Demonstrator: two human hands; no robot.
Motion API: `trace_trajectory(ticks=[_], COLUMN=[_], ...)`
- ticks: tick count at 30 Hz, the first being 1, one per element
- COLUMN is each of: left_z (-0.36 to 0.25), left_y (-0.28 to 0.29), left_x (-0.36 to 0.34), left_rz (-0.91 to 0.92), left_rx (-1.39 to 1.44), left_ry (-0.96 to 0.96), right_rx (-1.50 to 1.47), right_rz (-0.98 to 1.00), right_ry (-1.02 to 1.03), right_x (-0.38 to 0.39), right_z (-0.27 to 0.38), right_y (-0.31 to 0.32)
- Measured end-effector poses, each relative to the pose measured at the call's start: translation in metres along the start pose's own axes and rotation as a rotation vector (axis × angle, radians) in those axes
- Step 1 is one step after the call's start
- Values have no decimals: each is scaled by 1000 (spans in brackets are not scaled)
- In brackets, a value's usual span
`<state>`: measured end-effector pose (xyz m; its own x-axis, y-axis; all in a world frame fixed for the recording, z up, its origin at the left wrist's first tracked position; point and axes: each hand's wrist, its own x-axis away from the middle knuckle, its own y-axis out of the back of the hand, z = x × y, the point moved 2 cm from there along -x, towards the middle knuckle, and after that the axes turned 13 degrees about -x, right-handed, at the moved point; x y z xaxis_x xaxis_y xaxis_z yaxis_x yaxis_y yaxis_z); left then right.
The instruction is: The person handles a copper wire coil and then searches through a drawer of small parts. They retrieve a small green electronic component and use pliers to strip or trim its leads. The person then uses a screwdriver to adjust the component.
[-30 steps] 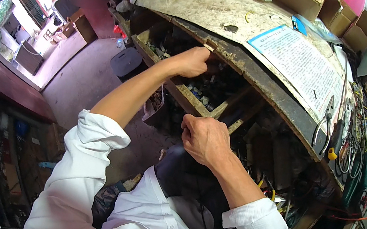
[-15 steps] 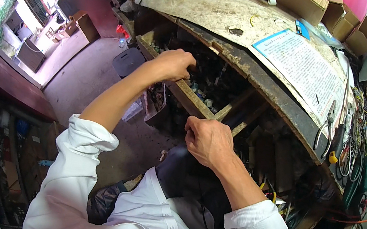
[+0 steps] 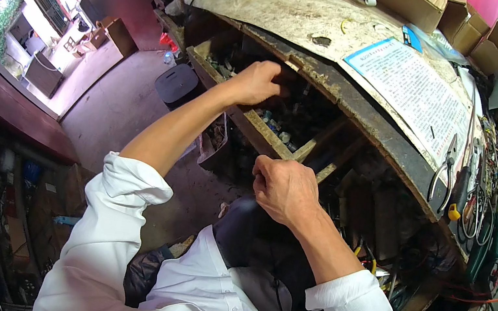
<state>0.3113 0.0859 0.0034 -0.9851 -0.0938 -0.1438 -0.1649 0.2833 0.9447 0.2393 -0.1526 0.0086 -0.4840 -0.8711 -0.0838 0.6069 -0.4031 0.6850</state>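
My left hand (image 3: 258,83) reaches over the front board of an open wooden drawer (image 3: 264,133) under the workbench. Its fingers point down among small dark and pale parts (image 3: 279,131), and the fingertips are lost in shadow. Just outside the drawer's front corner is my right hand (image 3: 286,191), closed with its fingers curled under. Whatever those fingers hold, if anything, is hidden by the back of the hand.
The worn workbench top (image 3: 273,8) bears a printed sheet (image 3: 405,89), pliers (image 3: 448,166) and, at right, a tangle of hand tools (image 3: 485,201). Open cardboard boxes (image 3: 409,4) line its back. A dark lidded bin (image 3: 178,86) stands on the floor at left.
My left hand has moved a little to the right and farther into the drawer. My right hand stays almost in the same place.
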Motion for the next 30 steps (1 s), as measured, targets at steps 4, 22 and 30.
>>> trace_trajectory(ticks=[4, 22, 30], left_z=[-13, 11, -9], left_y=[26, 33, 27], left_x=[5, 11, -5], left_rz=[-43, 222, 208], left_rx=[-27, -282, -19], left_ry=[53, 138, 255], right_rx=[-12, -6, -26], right_rz=[-9, -16, -21], right_ry=[4, 21, 22], right_x=[0, 0, 0], right_z=[-1, 0, -1], right_y=[0, -1, 0])
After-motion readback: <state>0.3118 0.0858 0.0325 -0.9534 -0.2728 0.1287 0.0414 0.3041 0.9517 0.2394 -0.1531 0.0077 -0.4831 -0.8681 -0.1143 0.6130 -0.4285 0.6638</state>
